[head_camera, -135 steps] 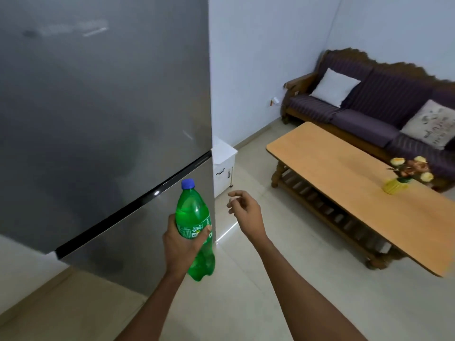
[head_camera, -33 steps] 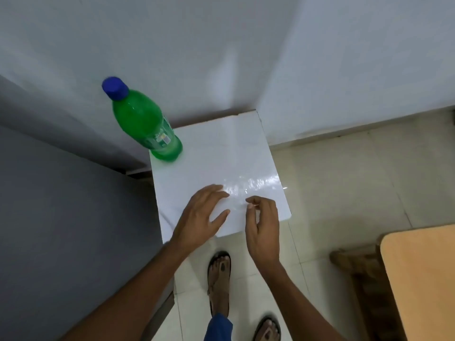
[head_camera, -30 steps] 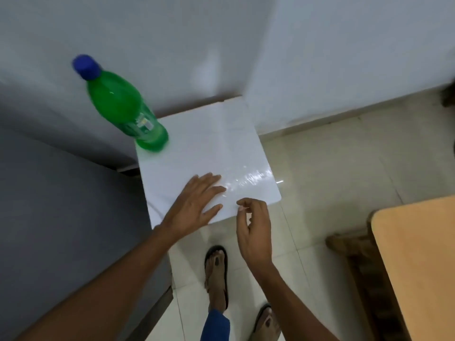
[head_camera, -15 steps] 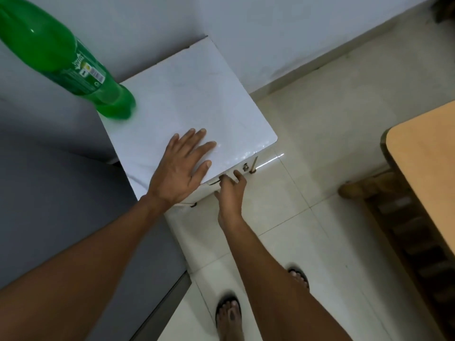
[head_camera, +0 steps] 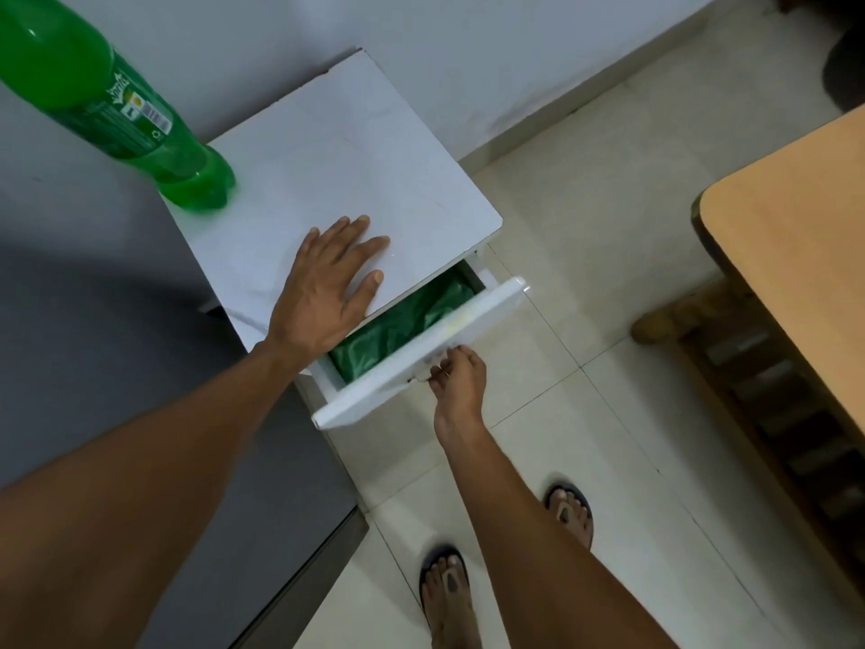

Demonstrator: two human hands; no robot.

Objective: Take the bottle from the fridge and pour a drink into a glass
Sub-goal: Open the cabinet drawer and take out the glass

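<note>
A green soda bottle stands upright at the back left corner of a small white cabinet's top; its cap is cut off by the frame edge. My left hand lies flat, fingers spread, on the front of that top. My right hand pinches the small handle on the white drawer front. The drawer stands partly pulled out, and green plastic shows inside it. No glass is visible.
The grey fridge side stands directly left of the cabinet. A wooden coffee table fills the right side, with tiled floor between it and the cabinet. My sandalled feet are on the floor below the drawer.
The drawer was shut half a second ago; my right hand has pulled it partly out by the handle, exposing green plastic. My left hand stays flat on the top. The bottle has not moved.
</note>
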